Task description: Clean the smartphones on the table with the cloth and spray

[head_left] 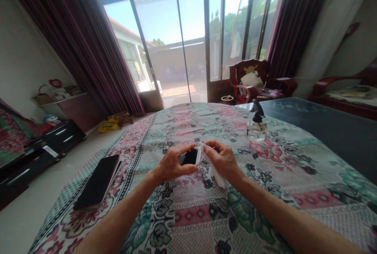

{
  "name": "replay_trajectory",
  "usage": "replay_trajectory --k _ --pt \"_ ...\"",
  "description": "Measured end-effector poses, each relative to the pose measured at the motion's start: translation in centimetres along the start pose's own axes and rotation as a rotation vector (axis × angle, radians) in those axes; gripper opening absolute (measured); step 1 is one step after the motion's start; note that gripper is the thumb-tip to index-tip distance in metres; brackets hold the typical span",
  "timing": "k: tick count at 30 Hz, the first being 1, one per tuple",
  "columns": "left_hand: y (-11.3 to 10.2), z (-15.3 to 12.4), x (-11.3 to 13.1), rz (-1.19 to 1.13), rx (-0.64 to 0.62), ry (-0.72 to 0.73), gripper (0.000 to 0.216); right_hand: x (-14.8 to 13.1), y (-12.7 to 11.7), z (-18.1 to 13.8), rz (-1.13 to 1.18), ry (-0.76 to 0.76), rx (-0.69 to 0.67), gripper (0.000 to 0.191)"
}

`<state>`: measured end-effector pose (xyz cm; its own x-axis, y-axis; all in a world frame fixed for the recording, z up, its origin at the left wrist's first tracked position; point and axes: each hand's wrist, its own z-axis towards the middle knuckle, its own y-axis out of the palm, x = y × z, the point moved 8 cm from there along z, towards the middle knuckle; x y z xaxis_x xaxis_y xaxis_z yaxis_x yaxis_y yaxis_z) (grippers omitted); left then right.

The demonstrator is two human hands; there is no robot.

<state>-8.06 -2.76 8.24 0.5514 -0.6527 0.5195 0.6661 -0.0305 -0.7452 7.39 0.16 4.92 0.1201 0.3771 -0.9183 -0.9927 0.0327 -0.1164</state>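
My left hand (pixel 172 164) grips a small dark-screened phone (pixel 190 157) with a white edge, thumb underneath and fingers curled over its top. My right hand (pixel 221 159) is closed on a white cloth or tissue (pixel 218 177) and presses it against the phone's right end. Both hands hover just above a floral tablecloth (pixel 191 214) at the middle of the table.
A larger black tablet or phone in a reddish case (pixel 97 183) lies at the left on the cloth. A clear spray bottle with a black nozzle (pixel 256 126) stands at the far right of the cloth. Beyond are a dark tabletop (pixel 330 128), red wooden chairs (pixel 250 81), a sliding glass door and curtains.
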Motion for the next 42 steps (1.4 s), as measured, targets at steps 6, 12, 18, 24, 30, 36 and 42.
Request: replay_trajectory --k 6,12,18,24,30,36,42 --pt "-1.0 -0.1 -1.4 0.016 0.046 -0.075 0.060 -2.9 1.2 -1.3 -0.072 -0.146 -0.081 0.017" --pt "-0.9 -0.1 -1.9 0.043 0.058 -0.082 0.060 -3.5 1.5 -1.7 -0.090 -0.179 -0.104 0.016" --pt "0.1 -0.1 -1.1 0.047 0.043 -0.024 0.065 -1.8 0.7 -0.8 -0.089 -0.096 -0.060 0.020" --pt "0.6 -0.1 -0.2 0.043 0.007 0.016 0.066 0.0 0.0 0.0 -0.079 -0.041 -0.016 0.023" --pt "-0.2 -0.1 -1.6 0.069 0.045 -0.057 0.064 -1.8 1.1 -1.3 -0.121 -0.122 -0.054 0.018" --pt "-0.5 -0.3 -2.4 0.080 0.066 -0.082 0.064 -2.8 1.6 -2.0 -0.118 -0.161 -0.092 0.017" --pt "0.7 -0.3 -0.8 0.079 0.028 -0.018 0.069 0.1 0.5 -0.6 -0.086 -0.006 -0.043 0.023"
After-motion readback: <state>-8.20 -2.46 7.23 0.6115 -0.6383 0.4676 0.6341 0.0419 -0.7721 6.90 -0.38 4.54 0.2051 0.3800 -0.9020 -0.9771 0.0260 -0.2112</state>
